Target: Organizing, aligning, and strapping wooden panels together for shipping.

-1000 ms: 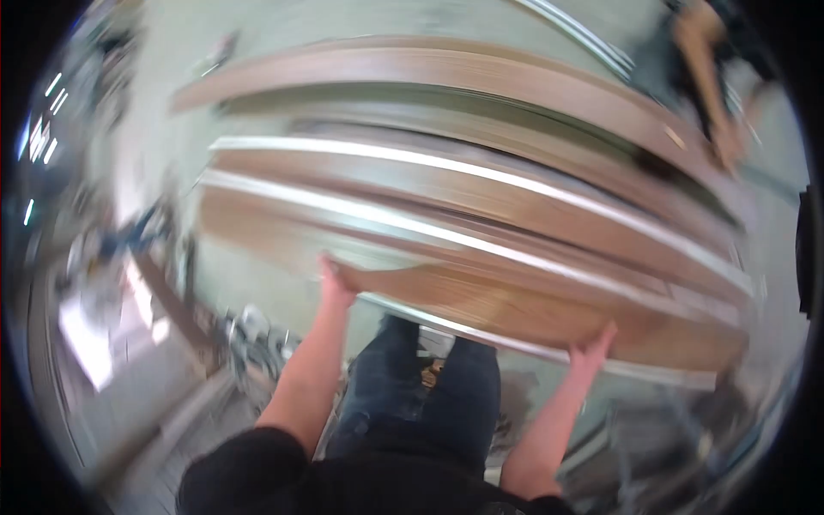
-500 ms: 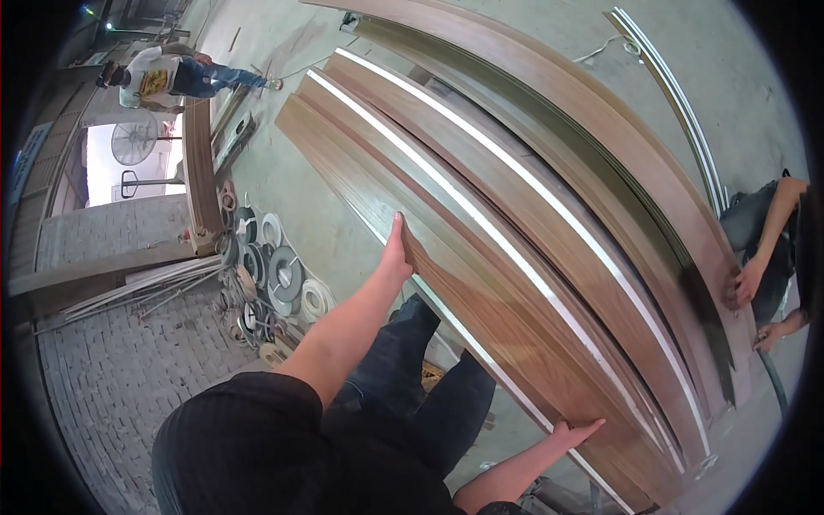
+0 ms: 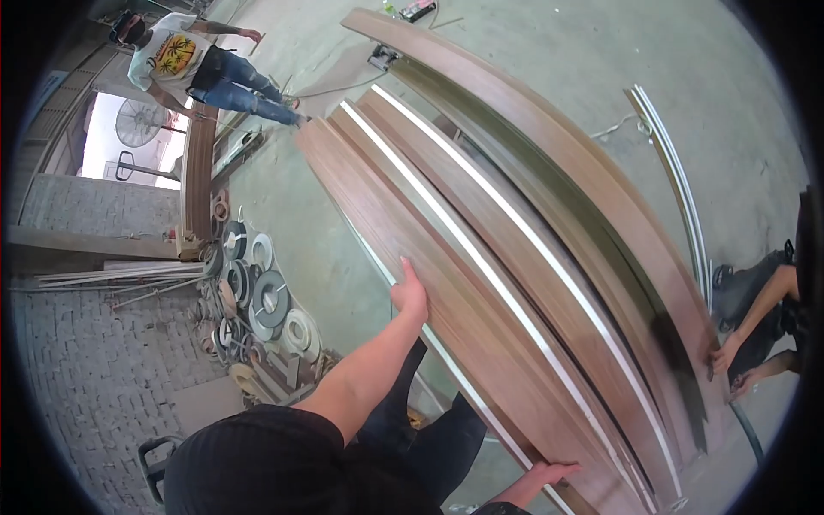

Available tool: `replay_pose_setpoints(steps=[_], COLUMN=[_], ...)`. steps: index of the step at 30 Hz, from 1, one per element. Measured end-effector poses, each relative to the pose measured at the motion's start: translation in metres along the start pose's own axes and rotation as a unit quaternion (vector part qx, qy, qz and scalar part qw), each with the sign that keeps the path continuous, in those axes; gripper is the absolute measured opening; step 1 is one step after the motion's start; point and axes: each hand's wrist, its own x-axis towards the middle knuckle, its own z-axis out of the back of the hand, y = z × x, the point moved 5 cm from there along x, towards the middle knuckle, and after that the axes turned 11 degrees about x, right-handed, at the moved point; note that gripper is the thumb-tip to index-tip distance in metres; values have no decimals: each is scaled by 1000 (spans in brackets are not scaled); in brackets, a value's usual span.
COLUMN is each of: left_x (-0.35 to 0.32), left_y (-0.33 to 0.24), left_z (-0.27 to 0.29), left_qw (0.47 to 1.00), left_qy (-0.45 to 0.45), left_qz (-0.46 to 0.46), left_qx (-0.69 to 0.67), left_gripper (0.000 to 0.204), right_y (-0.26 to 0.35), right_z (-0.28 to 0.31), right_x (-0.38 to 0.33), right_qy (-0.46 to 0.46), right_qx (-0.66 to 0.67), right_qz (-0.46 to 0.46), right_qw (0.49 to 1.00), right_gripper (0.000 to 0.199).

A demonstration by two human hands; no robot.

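Observation:
A long wood-grain panel (image 3: 481,343) lies in front of me, nearest of several similar long pieces side by side. My left hand (image 3: 410,296) grips its near edge around the middle, thumb stretched over the top face and the other fingers hidden beneath. Closer to the panel's right end, my right hand (image 3: 549,474) holds the same edge, its thumb on top and the remaining fingers mostly out of sight. A pale strip (image 3: 459,375) runs along the panel's edge below my hands. Beyond it are another brown panel (image 3: 515,257) and white strips (image 3: 463,225) running lengthwise.
At the right, a co-worker's hands (image 3: 730,356) touch the outermost long board (image 3: 592,184). Another person (image 3: 206,69) stands at the far left. Rolls of edging tape (image 3: 270,300) lie on the floor to the left, by thin rods (image 3: 129,276). Metal strips (image 3: 674,176) lie at the far right.
The person at far left has come nearer the panels' far end. My view has shifted, and the near panel's face looks lighter. Both my hands keep their grip on it.

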Motion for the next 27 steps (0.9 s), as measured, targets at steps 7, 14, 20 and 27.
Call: replay_pose_setpoints(steps=[7,14,20,27], left_x=[113,217,272,298], left_y=[-93,-190,-233,-258], left_z=[42,54,65,75], left_qw=[999,998,999,996], left_qy=[-23,-35,-23,-12], left_qz=[-26,-46,-45,-74], left_qx=[7,5,-20,47], left_gripper=[97,90,89,83], right_y=[-66,-169,-212,-227], right_z=[-43,-71,-101,-108], right_x=[-146,-228,-287,-276], right_qy=[100,135,193,225], right_qx=[12,-34,-11,4], right_qz=[-59,-80,-74,-90], right_qw=[993,987,978,970], right_gripper=[84,81,83,76])
